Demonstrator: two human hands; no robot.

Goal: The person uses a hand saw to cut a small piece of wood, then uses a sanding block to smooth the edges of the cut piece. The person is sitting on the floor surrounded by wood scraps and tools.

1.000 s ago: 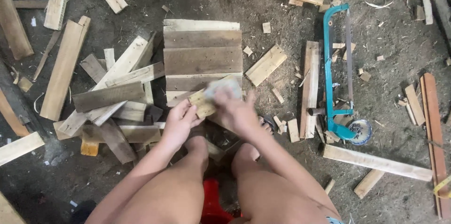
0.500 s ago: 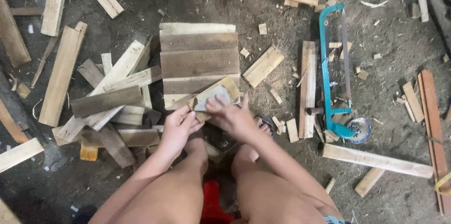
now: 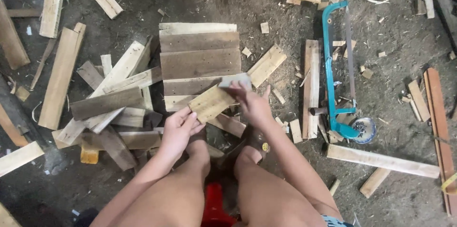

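A dirt floor [image 3: 400,79] strewn with sawdust and offcuts fills the view; a row of flat boards [image 3: 199,60] lies side by side at the centre, with a loose heap of wood scraps [image 3: 109,108] to its left; a teal bow saw [image 3: 335,70] rests on the ground to the right, just beside a narrow upright plank [image 3: 312,89]. Near the lower edge of the boards, a short pale wood block [image 3: 209,104] sits tilted; the left hand [image 3: 178,131] grips its near end, fingers curled around it; the right hand [image 3: 252,105] presses a grey sanding block [image 3: 234,81] against the block's far end, fingers clamped over it.
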